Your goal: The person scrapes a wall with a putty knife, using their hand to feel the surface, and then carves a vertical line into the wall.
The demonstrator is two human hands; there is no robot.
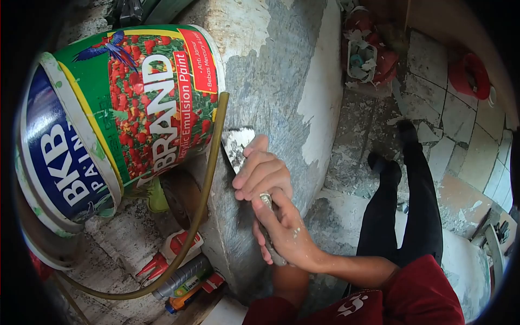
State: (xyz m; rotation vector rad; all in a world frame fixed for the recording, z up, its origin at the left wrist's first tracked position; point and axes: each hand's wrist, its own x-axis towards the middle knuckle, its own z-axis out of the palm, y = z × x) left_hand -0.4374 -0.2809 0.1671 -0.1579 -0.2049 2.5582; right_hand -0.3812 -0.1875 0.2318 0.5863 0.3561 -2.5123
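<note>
A paint scraper (238, 147) with a flat, speckled metal blade lies against the worn, patchy grey wall surface (276, 92). My right hand (290, 230) is wrapped round its handle, thumb along the top, with pale flecks on the skin. Farther up the tool, my left hand (268, 174) is closed over the part near the blade, fingers curled together. The blade's edge reaches close to a yellowish hose (216, 130). Part of the handle is hidden by my hands.
A large paint bucket (89, 157) stands at left. Below it lie a red-and-white bottle (181, 244) and a grey tube (187, 275). Paint flakes litter the tiled floor (422, 97), with a container of scraps (362, 59) and a red ring-shaped object (470, 76). My legs (379, 216) extend at right.
</note>
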